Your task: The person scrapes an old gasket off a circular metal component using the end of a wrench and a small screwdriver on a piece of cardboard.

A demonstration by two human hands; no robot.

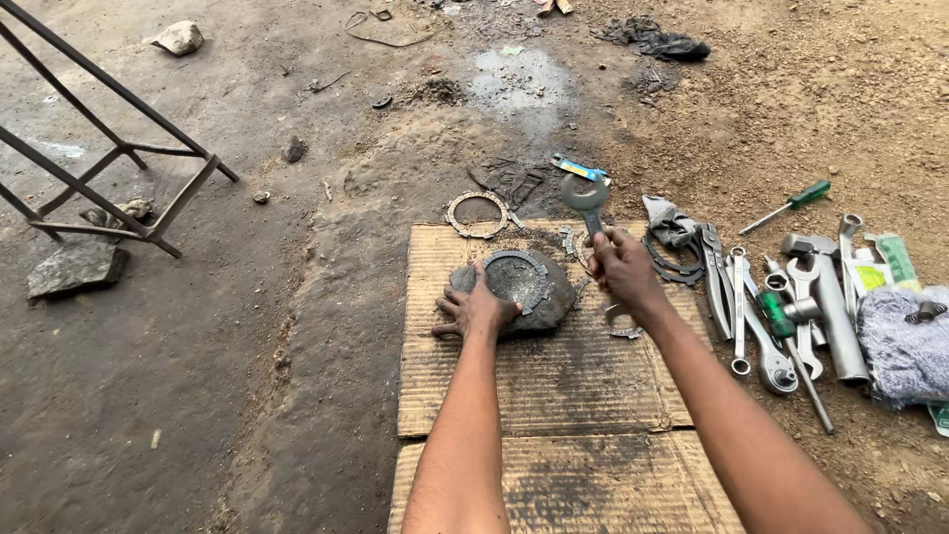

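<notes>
— Gripping a spanner (585,201) in the right hand (623,269), fingers wrapped tight round the shank, open jaw raised above the cardboard (554,396). Risky?

— Could be. Left hand (477,311) spread flat, fingers splayed, pressing the near edge of a ring (518,277) that lies on a stone (539,302). Nothing pinched there, only pushed down.

— So fingers just beside the target.

— Exactly. A badly aimed blow, and knuckles caught instead of metal. Also a rounded stone on soft cardboard: likely to rock or slide under a hit.

— And the ring?

— Thin, toothed along its edge, resting loose on top. Might skip off into the dirt, or crack and throw bits. Looks like broken pieces lying near the stone already, though hard to tell.

— Anything close enough to foul the swing?

— Another ring (476,214) at the far left corner of the cardboard, well apart. Wrenches (781,316) and a screwdriver (791,206) off to the right, clear of the arm.
</notes>
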